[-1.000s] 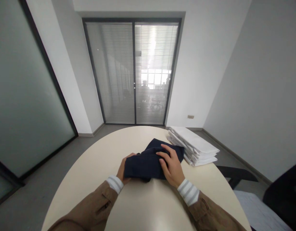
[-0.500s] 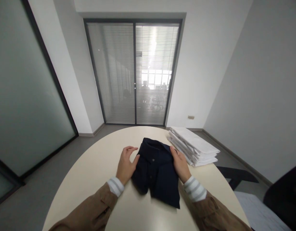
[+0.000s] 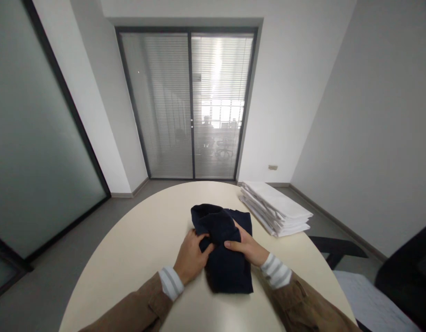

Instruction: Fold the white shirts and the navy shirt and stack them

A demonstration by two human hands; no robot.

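A dark navy shirt (image 3: 230, 272), folded into a small bundle, is on the round table in front of me. Its upper left part curls up into a loop of cloth. My left hand (image 3: 192, 254) is closed on the left edge, thumb and fingers pinching the fabric. From the right, my right hand (image 3: 249, 245) grips the bundle, thumb on top and the other fingers partly hidden in the cloth. The shirt's buttons cannot be seen from this side.
A stack of folded white cloths (image 3: 277, 207) lies at the table's (image 3: 129, 267) right rear edge. A dark chair (image 3: 406, 272) stands at the right, with white material (image 3: 368, 295) beside the table. Glass doors (image 3: 192, 106) with blinds are behind.
My left hand has gone from open beside the shirt to closed on it. The shirt's left part has turned over toward the right, and my right thumb has moved inward over the cloth.
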